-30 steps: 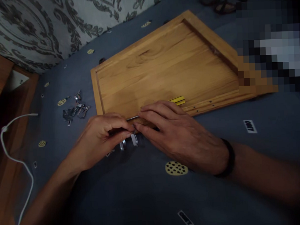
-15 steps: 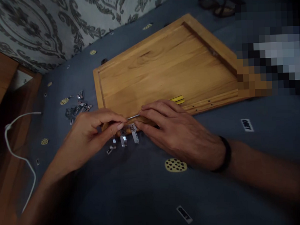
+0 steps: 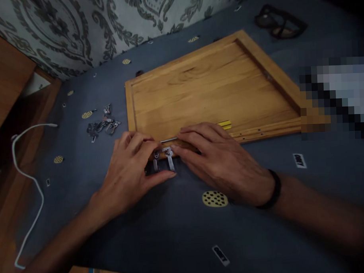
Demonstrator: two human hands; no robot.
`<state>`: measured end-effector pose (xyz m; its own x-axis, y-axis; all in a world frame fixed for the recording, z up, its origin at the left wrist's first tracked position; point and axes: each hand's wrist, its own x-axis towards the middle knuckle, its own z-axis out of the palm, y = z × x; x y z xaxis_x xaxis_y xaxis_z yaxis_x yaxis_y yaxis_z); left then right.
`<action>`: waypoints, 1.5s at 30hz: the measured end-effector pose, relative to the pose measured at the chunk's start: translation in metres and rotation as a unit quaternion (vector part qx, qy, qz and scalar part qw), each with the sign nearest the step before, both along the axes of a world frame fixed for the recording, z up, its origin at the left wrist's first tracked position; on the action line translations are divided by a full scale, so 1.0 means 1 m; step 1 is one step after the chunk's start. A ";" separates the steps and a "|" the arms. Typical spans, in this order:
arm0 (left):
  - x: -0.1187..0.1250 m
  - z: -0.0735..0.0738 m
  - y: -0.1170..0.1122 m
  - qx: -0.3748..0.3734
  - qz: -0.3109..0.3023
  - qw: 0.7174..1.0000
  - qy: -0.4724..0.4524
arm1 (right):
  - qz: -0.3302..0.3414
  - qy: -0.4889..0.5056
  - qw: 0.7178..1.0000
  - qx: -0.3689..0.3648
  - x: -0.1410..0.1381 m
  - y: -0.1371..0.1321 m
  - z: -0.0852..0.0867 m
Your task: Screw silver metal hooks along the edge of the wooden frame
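My right hand (image 3: pixel 221 163) lies over a screwdriver whose yellow-and-black handle (image 3: pixel 224 124) sticks out behind the fingers. Its thin metal shaft (image 3: pixel 169 140) points left along the near rim of a wooden cabinet door (image 3: pixel 195 100). My left hand (image 3: pixel 132 166) is curled around a metal hinge (image 3: pixel 170 159) at that rim, fingers above and thumb below its arm. The left fingertips are close to the shaft's end. The tip itself and part of the hinge are hidden by the fingers.
Several loose metal hinges (image 3: pixel 104 124) lie in a pile left of the door. Dark-framed glasses (image 3: pixel 281 23) rest beyond its far right corner. A white cable (image 3: pixel 34 179) runs down the left side. Blue patterned cloth (image 3: pixel 173 228) spreads underneath. Part of the right side is pixelated.
My left hand has moved right and opened from a pinch at the shaft's end to reach around the hinge. My right hand stays on the screwdriver. The whole view has shifted slightly.
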<state>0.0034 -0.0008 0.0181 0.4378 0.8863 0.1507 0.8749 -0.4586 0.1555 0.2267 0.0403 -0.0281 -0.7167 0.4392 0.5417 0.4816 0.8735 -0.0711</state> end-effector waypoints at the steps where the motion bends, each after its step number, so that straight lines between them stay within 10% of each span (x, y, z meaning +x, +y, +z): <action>1: 0.001 -0.001 -0.001 0.005 -0.001 1.000 -0.002 | 0.001 -0.004 1.000 -0.002 0.000 0.000 0.000; 37: -0.001 -0.014 -0.002 -0.004 -0.005 0.999 -0.052 | -0.010 0.022 1.000 0.010 0.021 0.019 0.009; 45: -0.002 -0.017 -0.001 0.000 -0.004 0.998 -0.064 | -0.121 -0.123 0.975 -0.138 0.062 0.047 0.025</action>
